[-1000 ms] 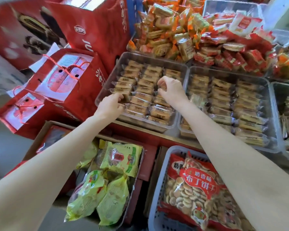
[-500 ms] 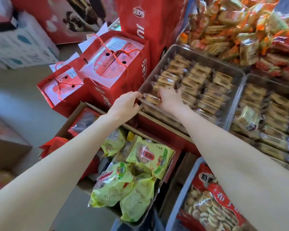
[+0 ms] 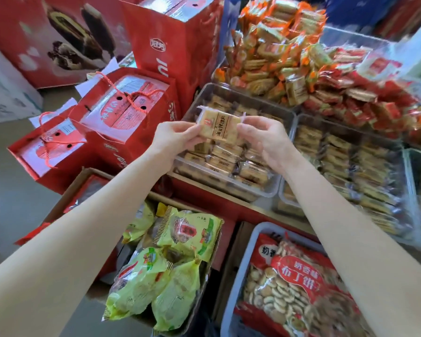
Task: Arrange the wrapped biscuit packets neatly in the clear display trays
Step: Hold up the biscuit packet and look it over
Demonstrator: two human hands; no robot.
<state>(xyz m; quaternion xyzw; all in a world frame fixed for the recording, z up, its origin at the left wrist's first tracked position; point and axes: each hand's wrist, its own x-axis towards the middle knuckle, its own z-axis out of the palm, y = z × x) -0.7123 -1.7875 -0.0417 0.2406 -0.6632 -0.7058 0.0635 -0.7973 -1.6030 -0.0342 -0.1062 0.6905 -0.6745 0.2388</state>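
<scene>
Nearest the camera, two bare forearms reach forward over a box of soft green snack bags (image 3: 165, 271) and a grey basket holding a big red bag of round cookies (image 3: 297, 288). Above the near clear tray (image 3: 229, 188), the left hand (image 3: 178, 138) and the right hand (image 3: 265, 138) hold one wrapped biscuit packet (image 3: 220, 127) between them, each grip pinching an end with thumb and curled fingers, so the packet hangs flat in the air with its printed face up.

To do this step well, I judge the packet should go down level into a gap in a row, label up and long side matching its neighbours, the crimped ends tucked in so they do not ride over the next packet; a light pinch is enough, since the biscuit inside will likely crack under a squeeze.

The packet is a flat rectangle in glossy clear film, pale and crumbly-looking inside. The tray is thin, stiff clear plastic with rounded corners, resting on the bench edge. Just beside it a second tray (image 3: 404, 200) carries similar rows, though blur makes their order hard to read. Behind lie loose heaps of orange packets (image 3: 277, 57) and red packets (image 3: 365, 103), crinkly and jumbled, and to the left glossy red gift boxes (image 3: 122, 110) with cord handles
</scene>
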